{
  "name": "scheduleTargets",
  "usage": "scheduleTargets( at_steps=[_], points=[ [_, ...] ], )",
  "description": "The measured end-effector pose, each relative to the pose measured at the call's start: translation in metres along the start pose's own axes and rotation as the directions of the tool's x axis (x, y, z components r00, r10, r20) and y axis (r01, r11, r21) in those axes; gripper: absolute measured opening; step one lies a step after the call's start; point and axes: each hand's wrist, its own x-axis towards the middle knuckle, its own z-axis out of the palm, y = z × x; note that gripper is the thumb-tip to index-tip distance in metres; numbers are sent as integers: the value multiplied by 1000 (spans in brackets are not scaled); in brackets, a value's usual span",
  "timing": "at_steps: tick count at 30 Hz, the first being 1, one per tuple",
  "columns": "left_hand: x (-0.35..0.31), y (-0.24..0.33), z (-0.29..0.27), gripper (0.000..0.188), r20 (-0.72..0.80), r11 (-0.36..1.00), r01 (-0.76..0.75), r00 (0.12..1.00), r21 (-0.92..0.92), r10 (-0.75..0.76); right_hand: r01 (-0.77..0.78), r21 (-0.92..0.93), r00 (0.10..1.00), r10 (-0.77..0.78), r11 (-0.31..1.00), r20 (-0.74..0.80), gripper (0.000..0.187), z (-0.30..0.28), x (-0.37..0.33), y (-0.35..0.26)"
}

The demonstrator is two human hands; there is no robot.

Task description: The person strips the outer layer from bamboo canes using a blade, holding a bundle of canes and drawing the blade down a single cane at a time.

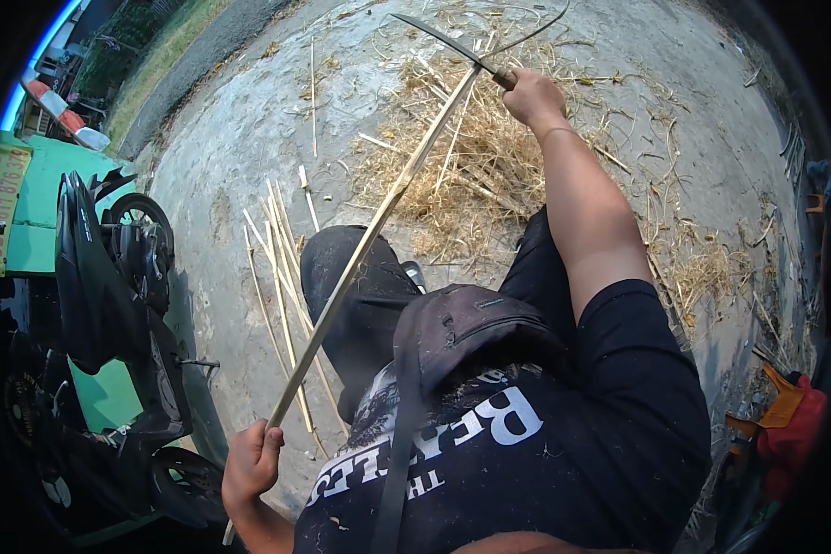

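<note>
My left hand (251, 464), low on the left, is closed around the lower part of a long pale bamboo strip (371, 234). The strip slants up across my left leg toward the far right. At its far end it meets the dark blade of a knife (443, 39), close to the handle. My right hand (534, 98), arm stretched forward, grips the knife's short handle. A thin dark curved sliver (537, 34) rises from the crossing point toward the upper right. Whether the blade is cutting into the strip cannot be made out.
Curly shavings (475, 152) are heaped on the concrete ground (222, 125) beyond my knees. Several cut strips (282, 277) lie left of my leg. A black motorcycle (111, 295) stands at the left. An orange and red object (780, 411) is at the right edge.
</note>
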Motion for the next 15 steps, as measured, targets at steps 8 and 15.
scheduleTargets(
  at_steps=[8,15],
  points=[
    [0,-36,2,44,-33,962,90,994,-259,-102,523,-35,850,-519,852,90,7,8,-33,-43],
    [-47,-36,-24,55,-10,959,191,980,-211,-197,23,40,998,-25,999,60,23,20,10,6]
  ],
)
